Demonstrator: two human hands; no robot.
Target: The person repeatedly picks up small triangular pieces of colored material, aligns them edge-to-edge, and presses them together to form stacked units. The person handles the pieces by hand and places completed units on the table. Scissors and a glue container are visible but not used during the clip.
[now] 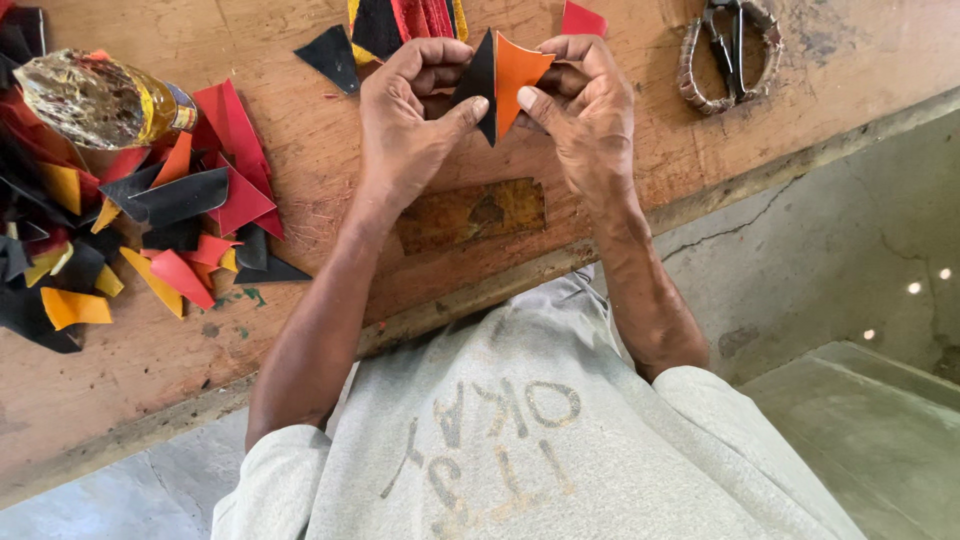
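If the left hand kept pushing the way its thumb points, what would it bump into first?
The left hand has its thumb aimed rightward, so it would meet the black triangle piece it already pinches, then the orange piece and the right hand just beyond.

A crumpled clear plastic packet with a yellow band [100, 98] lies far left on the wooden table [300, 160]. It rests atop a heap of red, black and orange scraps [150, 220].

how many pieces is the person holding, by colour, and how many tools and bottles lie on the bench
Black triangular leather piece, in the left hand: 1
Orange triangular leather piece, in the right hand: 1
Metal scissors: 1
Clear plastic bottle: 1
Total: 4
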